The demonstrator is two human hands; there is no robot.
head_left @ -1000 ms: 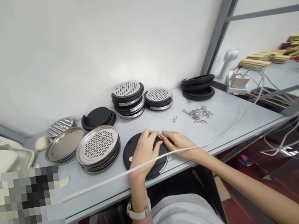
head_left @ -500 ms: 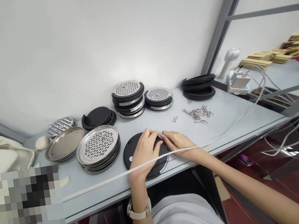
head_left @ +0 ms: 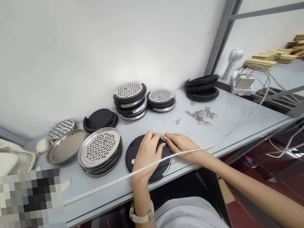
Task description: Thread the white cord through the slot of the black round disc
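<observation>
A black round disc (head_left: 160,170) with a silver strip on its edge lies flat near the table's front edge. My left hand (head_left: 148,152) is over it, fingers bent and thumb towards the disc's far right rim, gripping it there. At that rim my right hand (head_left: 180,145) pinches a small metal wire clip (head_left: 163,139), mostly hidden by the fingertips of both hands. Several loose wire clips (head_left: 202,115) are scattered on the table beyond my right hand. A white cord (head_left: 113,180) crosses the view in front of both wrists.
Left of the disc stands a stack of perforated metal grater plates (head_left: 99,146), beside plain metal plates (head_left: 66,147). Along the wall are black discs (head_left: 100,120), assembled stacks (head_left: 129,90), (head_left: 161,96) and black rings (head_left: 203,95). A white handheld device (head_left: 233,58) stands on the right.
</observation>
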